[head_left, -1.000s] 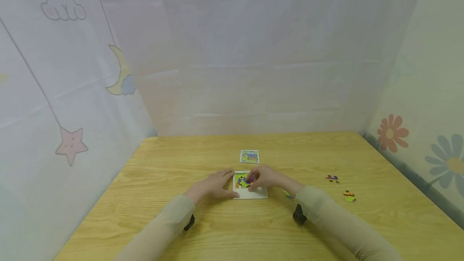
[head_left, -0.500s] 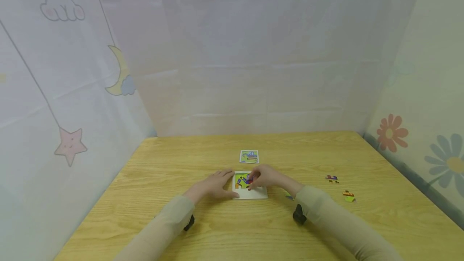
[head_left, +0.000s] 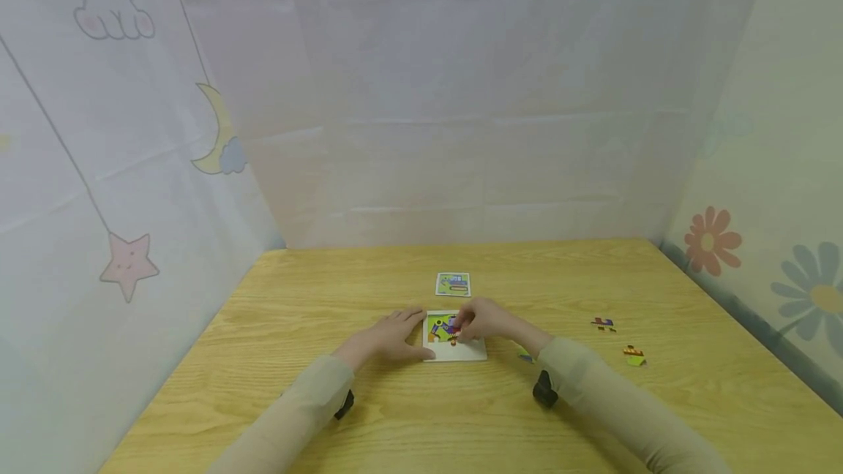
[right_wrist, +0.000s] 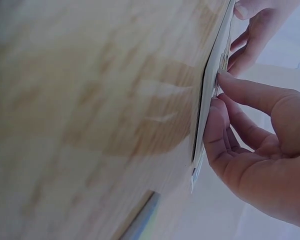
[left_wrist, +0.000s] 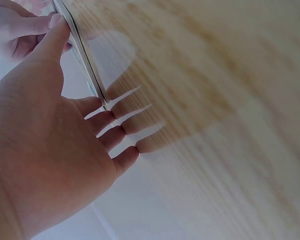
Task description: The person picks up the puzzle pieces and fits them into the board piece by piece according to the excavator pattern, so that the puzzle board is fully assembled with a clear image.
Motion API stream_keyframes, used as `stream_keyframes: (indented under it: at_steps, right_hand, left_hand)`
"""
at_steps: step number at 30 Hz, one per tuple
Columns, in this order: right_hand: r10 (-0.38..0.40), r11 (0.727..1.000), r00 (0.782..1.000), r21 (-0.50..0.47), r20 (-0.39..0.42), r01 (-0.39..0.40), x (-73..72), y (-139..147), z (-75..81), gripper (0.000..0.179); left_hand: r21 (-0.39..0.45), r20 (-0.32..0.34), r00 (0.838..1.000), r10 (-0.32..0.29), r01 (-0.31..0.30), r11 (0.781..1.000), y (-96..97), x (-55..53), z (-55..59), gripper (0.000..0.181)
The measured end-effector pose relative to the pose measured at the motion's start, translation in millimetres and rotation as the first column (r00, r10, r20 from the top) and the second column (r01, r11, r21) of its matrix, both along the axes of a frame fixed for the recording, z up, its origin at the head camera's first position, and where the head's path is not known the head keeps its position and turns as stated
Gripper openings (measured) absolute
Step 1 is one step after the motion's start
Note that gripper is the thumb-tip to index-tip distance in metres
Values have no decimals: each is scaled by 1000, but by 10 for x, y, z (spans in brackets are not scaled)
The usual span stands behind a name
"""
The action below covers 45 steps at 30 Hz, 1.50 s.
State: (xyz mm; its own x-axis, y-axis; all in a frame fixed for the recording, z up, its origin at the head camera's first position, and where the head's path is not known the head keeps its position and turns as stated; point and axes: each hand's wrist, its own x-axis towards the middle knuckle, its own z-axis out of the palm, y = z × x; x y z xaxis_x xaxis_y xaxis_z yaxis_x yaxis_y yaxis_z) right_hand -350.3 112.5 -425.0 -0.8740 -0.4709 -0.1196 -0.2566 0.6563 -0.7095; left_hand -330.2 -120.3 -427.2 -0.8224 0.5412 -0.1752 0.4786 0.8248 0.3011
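Note:
A shallow white puzzle tray (head_left: 437,354) lies on the table, its upper left part filled with green, purple and yellow picture pieces. My left hand (head_left: 392,336) rests along its left side, thumb on the near corner, fingers loosely spread; in the left wrist view the fingertips touch the table beside the tray. Over the tray's right half, my right hand (head_left: 483,319) pinches a red and purple puzzle piece (head_left: 454,341) between thumb and curled fingers, low against the tray. These fingers partly hide the piece. In the right wrist view, the right thumb (right_wrist: 250,94) reaches the tray surface.
A small picture card (head_left: 453,284) showing a similar vehicle lies behind the tray. Loose puzzle pieces lie to the right: a red and purple one (head_left: 602,323), an orange one (head_left: 633,351) and a green one (head_left: 637,361). Another piece (head_left: 525,355) lies near the right wrist.
The right fingertips have shifted slightly on the tray, and more of the red and purple piece shows beneath them. The left hand and tray have stayed in place.

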Motion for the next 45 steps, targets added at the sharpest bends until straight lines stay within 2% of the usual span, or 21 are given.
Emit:
stream_keyframes:
  at_steps: [8, 14, 21, 29, 38, 45]
  right_hand:
    - [43, 999, 998, 15, -45, -43, 1, 12, 10, 19]
    - [34, 999, 998, 14, -54, -33, 46, 112, 41, 15]
    - [50, 998, 988, -22, -144, -54, 82, 319, 129, 21]
    - [79, 993, 973, -65, -217, -95, 96, 534, 174, 25]
    - [62, 994, 969, -77, -238, -82, 153, 820, 294, 30]
    - [11, 996, 970, -84, -242, -32, 160, 1037, 365, 31]
  left_hand:
    - [3, 3, 1000, 5, -5, 1000, -1, 1, 32, 86]
    - [-12, -4, 1000, -4, 4, 1000, -8, -13, -23, 88]
    - [1, 5, 1000, 13, -13, 1000, -6, -24, -27, 89]
    - [-5, -3, 1000, 3, -3, 1000, -11, -16, -29, 89]
    - [19, 3, 1000, -6, 5, 1000, -3, -8, -40, 90]
    - [20, -18, 1000, -15, 16, 1000, 4, -5, -42, 88]
